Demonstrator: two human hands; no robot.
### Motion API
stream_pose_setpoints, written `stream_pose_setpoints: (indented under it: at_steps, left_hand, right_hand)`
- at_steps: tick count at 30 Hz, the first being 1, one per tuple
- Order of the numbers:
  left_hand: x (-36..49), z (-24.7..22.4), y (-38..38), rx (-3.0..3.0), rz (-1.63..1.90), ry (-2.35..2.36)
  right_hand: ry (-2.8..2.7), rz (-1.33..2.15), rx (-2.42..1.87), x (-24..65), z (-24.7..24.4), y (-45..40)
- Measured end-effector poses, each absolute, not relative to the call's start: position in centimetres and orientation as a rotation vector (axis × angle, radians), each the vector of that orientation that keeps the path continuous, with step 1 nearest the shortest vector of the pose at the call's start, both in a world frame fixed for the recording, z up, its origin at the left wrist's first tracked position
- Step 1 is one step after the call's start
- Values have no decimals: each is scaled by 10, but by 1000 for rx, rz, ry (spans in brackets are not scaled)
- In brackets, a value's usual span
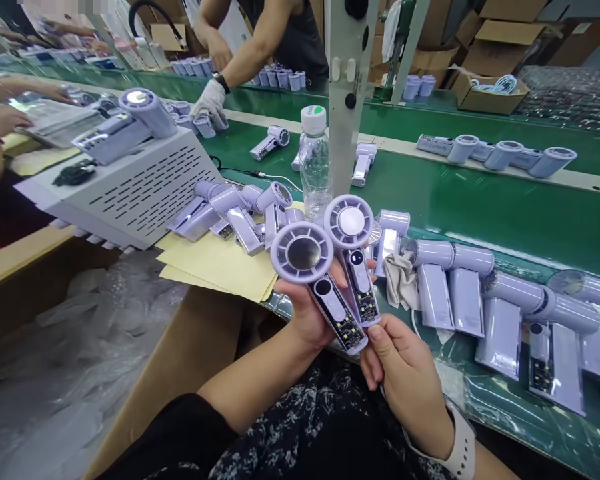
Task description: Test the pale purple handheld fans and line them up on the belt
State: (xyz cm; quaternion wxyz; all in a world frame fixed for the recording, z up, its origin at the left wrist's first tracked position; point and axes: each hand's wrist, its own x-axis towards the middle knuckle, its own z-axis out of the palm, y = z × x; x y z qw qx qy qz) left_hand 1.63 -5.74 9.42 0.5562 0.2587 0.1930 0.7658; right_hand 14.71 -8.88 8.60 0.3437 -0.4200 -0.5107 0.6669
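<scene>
My left hand (307,317) is closed around two lilac handheld fans, held side by side with their round heads up. The nearer fan (336,310) has a dark disc at its hub and a see-through handle front showing a circuit board. On the other fan (363,287) the hub is pale, and a small display on the handle looks lit. My right hand (405,367) is closed at the lower end of that second fan, thumb against its base. Whether a plug or cable sits between those fingers is hidden.
More lilac fans (437,293) lie along the bench to the right; others pile on yellow paper (220,267) at left. A plastic bottle (314,160) stands by a metal post (347,80). A vented metal box (145,193) is at left. Across the belt, a co-worker's gloved hand (210,107) handles parts.
</scene>
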Motion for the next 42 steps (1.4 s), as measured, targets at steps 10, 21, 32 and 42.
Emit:
stream_pose_setpoints:
  at_steps: [10,21,32,42]
  left_hand:
    - [-3,95,-58,630,1709,695]
    - [-7,91,-57,822,1343,644]
    - [41,105,-70,978,1068,505]
    - [49,108,-72,950,1028,658]
  right_hand:
    - [-1648,1092,-1073,166,83,-52]
    - [-1244,1520,-1051,201,98,-36]
    - [-1135,1659,-932,236,102,-78]
    - [-1104,1631,-965,235,102,-78]
